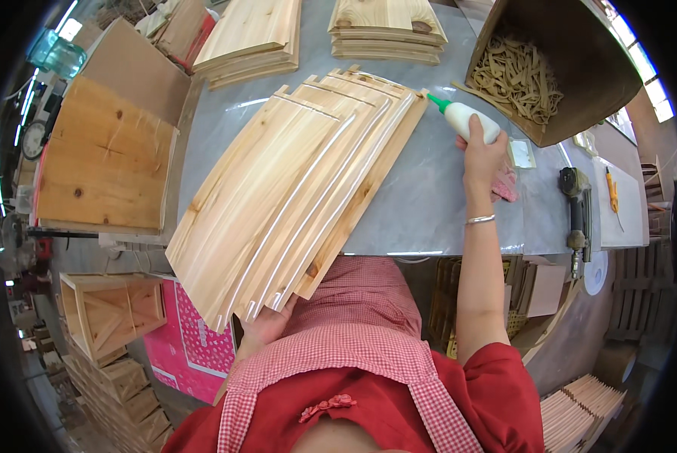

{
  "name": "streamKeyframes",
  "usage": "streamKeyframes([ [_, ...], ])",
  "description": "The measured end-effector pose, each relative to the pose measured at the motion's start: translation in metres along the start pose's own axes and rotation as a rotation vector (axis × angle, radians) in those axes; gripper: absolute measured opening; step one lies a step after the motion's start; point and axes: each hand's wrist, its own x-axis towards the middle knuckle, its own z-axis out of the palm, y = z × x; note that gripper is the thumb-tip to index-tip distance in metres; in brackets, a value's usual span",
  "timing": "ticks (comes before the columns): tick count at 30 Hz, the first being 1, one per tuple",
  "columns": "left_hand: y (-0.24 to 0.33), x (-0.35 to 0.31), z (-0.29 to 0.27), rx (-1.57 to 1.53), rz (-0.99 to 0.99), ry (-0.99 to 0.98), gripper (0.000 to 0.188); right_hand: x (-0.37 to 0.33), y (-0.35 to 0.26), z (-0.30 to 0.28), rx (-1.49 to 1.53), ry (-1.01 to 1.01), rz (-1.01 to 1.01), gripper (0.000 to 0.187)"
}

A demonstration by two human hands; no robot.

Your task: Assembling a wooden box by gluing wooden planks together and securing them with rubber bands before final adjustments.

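In my right hand is a white glue bottle with a green nozzle, tilted so its tip comes near the far right corner of a fanned stack of pale wooden panels. My fingers are wrapped round the bottle. The panels overlap like steps, and glossy white lines of glue run along their exposed edges. They slope from the grey table out past its near edge toward me. My left hand holds the stack's near end from below, its fingers partly hidden under the wood.
Two more panel stacks stand at the table's far side. A cardboard box of tan strips sits at far right. Nearby lie a pink cloth, a nail gun and an orange-handled tool. Wooden crates stand lower left.
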Motion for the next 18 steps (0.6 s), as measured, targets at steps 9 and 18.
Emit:
streamKeyframes([
  [9, 0.008, 0.006, -0.018, 0.085, 0.048, -0.003, 0.068, -0.014, -0.015, -0.011, -0.081, -0.059, -0.051, 0.045],
  [18, 0.010, 0.005, -0.014, 0.042, -0.047, -0.273, 0.066, -0.140, -0.052, -0.051, -0.006, -0.355, -0.092, 0.037],
])
